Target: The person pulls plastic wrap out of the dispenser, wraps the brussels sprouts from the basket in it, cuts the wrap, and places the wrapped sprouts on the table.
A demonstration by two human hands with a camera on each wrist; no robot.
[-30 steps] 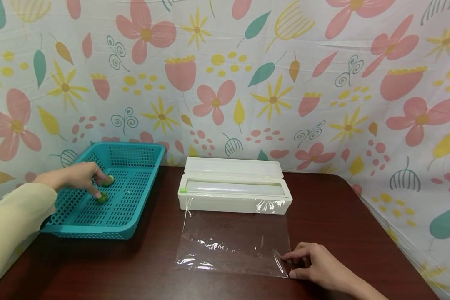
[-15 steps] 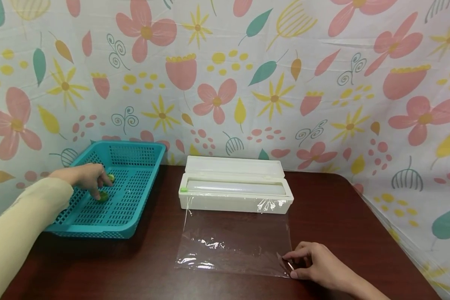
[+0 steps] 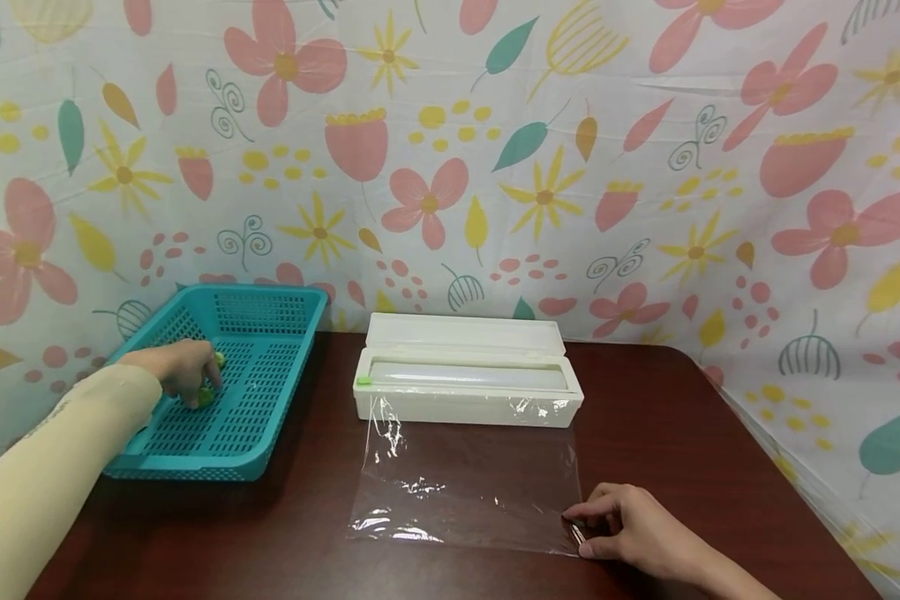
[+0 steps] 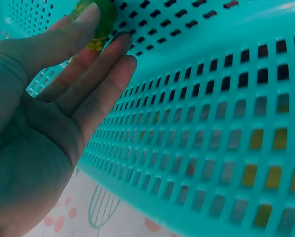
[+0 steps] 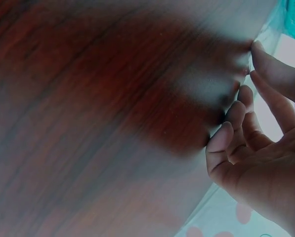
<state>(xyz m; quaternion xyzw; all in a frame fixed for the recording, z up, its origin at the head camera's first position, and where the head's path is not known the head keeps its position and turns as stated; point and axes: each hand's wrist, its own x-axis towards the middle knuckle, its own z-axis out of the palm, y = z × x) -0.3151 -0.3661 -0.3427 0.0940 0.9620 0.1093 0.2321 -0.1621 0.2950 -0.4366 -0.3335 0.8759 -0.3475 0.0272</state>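
In the head view, my left hand [image 3: 183, 367] reaches down into a teal basket [image 3: 288, 408] at the left. Its thumb and fingers close around a small round green vegetable [image 4: 106, 17], dark green with a yellowish part; its exact kind is unclear. Another green piece [image 3: 220, 360] lies just beyond, partly covered by the fingers. My right hand [image 3: 633, 529] pinches the near right corner of a clear sheet of plastic wrap [image 3: 472, 487] at the table. That sheet stretches from a white wrap dispenser [image 3: 468, 409], whose lid stands up at the back.
The dark reddish-brown table [image 3: 660, 417] carries the basket and the dispenser. A green slider [image 3: 364, 381] sits at the dispenser's left end. Close behind the table hangs a flowered curtain [image 3: 450, 275]. The basket's perforated walls rise around my left hand.
My left hand and forearm have shifted slightly right, and the fingers have drawn in around the green piece. The right hand keeps its pinch on the wrap corner.
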